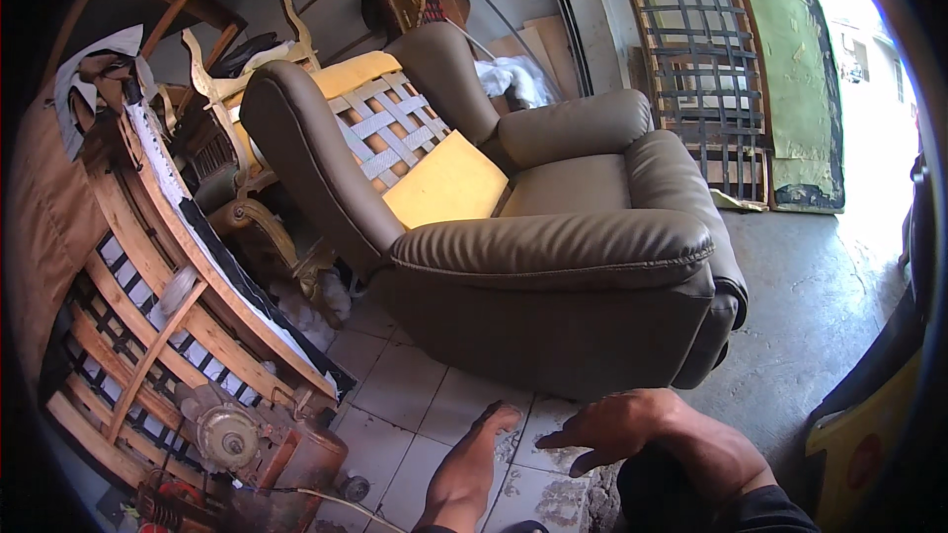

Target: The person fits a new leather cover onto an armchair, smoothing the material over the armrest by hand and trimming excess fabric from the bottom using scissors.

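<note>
Pale floor tiles [385,390] spread underneath. The right hand [617,424] has its fingers splayed, holding nothing; I cannot tell whether the left hand [501,418] is clenched. Just beyond both stands the brown armchair [533,321], its side running left to right, backrest [311,153] leftward; which hand is nearer is unclear.

The bare left hand [504,418] reaches forward at the end of a bare forearm [459,482], its fingers seemingly curled, though foreshortening obscures them. The bare right hand [620,428] bends at the wrist, fingers loosely extended leftward, empty.
</note>
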Available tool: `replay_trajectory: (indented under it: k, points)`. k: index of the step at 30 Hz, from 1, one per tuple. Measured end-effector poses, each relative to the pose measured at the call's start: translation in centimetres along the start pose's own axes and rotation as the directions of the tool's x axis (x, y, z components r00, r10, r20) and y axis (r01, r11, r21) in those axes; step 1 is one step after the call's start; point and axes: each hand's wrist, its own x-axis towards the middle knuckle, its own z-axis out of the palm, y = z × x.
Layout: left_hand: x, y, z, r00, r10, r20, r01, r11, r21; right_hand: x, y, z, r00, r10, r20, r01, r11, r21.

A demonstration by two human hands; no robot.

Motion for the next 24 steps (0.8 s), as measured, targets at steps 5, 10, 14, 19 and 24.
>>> replay_trajectory:
  k: [5,10,14,19,24]
  points:
    - [0.8,-2.4,0.7,0.997,0.069,-0.018,-0.067,0.994,0.090,0.0,-0.8,-0.6,1.000,-0.004,0.002,0.004,1.000,-0.019]
    - [1.8,-2.4,0.9,0.991,0.129,-0.021,-0.126,0.985,0.116,0.0,-0.6,-0.4,1.000,0.000,0.000,0.000,1.000,-0.005]
    - [2.0,-2.1,0.9,0.994,0.106,-0.026,-0.104,0.992,0.068,0.1,-0.1,-0.1,1.000,-0.005,0.003,0.005,1.000,-0.013]
    - [2.0,-2.8,1.0,0.997,0.072,-0.024,-0.071,0.997,0.034,0.1,-0.9,-0.7,1.000,-0.003,0.018,0.003,1.000,-0.029]
    - [1.0,-0.5,0.3,1.000,-0.005,0.014,0.005,1.000,0.019,-0.1,-0.3,-0.3,1.000,0.002,0.005,-0.002,0.999,-0.034]
